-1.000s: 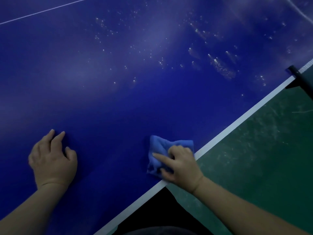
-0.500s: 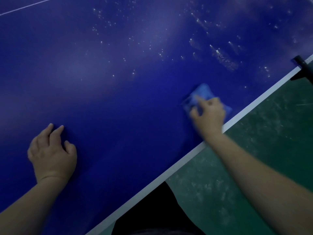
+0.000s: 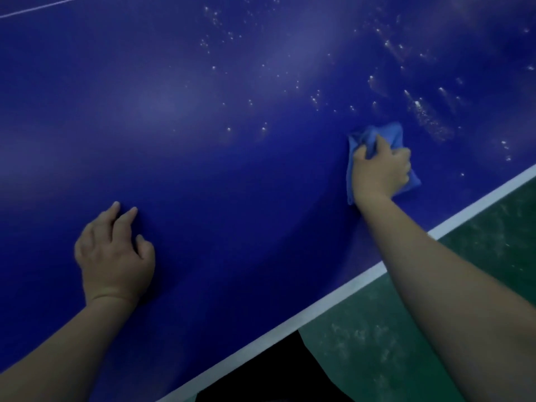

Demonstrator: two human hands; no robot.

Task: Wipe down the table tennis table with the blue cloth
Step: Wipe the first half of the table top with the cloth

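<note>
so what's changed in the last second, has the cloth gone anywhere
The right hand pushed the blue cloth away from the person, along the white edge line and out toward the white specks. Its fingers lay flatter on the cloth before; now they bunch it in a grip. The left hand stayed resting on the table in the same spot, and the specks beyond the cloth remain.
</note>
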